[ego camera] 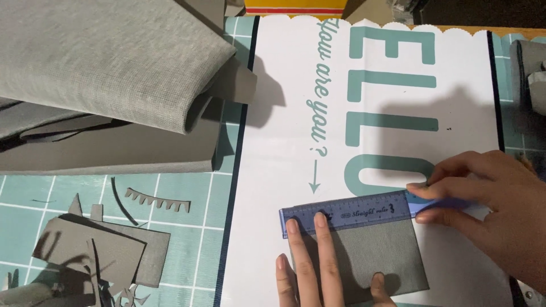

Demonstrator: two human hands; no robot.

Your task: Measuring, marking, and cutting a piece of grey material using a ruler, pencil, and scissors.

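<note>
A small grey rectangular piece of material (pixel 381 250) lies on a white mat (pixel 273 170) with teal lettering. A translucent blue ruler (pixel 364 211) rests along its top edge. My left hand (pixel 318 267) presses flat on the grey piece, with two fingertips reaching the ruler's left part. My right hand (pixel 489 204) is at the ruler's right end, fingers pinched together there; whether they hold a tool I cannot tell.
A folded stack of grey fabric (pixel 108 62) and grey sheets fills the upper left. Grey offcuts (pixel 96 250) and a zigzag strip (pixel 158 200) lie on the teal gridded cutting mat (pixel 187 182) at lower left. More grey pieces (pixel 532 68) sit at the right edge.
</note>
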